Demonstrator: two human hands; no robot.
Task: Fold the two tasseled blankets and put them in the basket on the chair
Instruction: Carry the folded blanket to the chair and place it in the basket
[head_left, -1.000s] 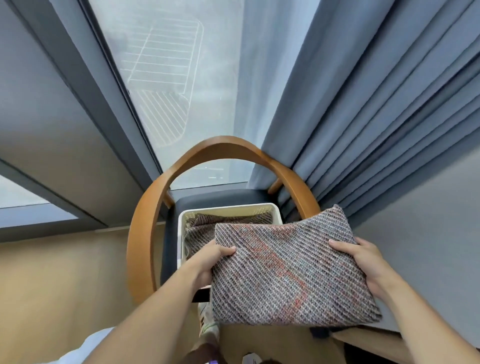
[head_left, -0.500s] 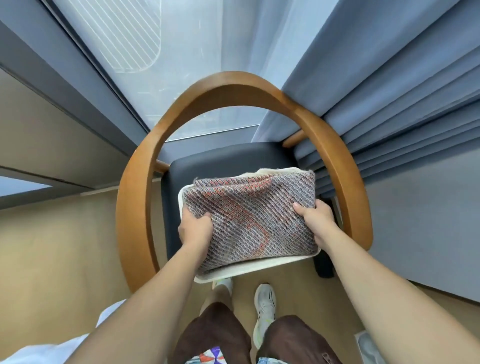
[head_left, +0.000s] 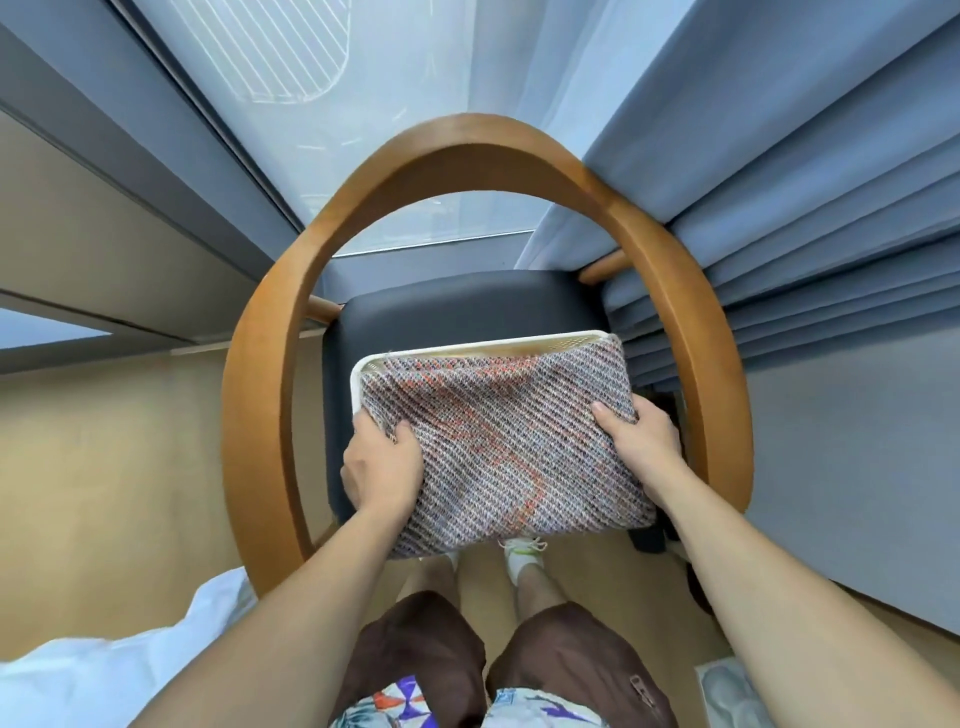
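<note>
Both hands hold the folded blanket (head_left: 498, 447) by its short sides: the left hand (head_left: 382, 462) grips the left edge with the thumb curled over the top of the weave and the other fingers tucked out of sight beneath, and the right hand (head_left: 641, 434) clamps the right edge the same way, thumb on top. Between them the blanket sits flat over the white basket (head_left: 358, 374), whose rim shows only beyond the left hand and along the far side; the near edge of the blanket overhangs toward the person and hides the basket's front. Whether another blanket lies underneath cannot be told from here. The basket rests on the dark seat of the chair (head_left: 270, 364), whose curved wooden arm rail loops around outside both wrists. To finish this step well, it seems best to slide the bundle away from the body until its near edge clears the front rim, then lower both sides evenly so the fold stays square and no corner catches on the rim. Pressing down lightly with flat palms afterward should seat it. Letting go of one side early would likely let the fold slump open over the rim.
</note>
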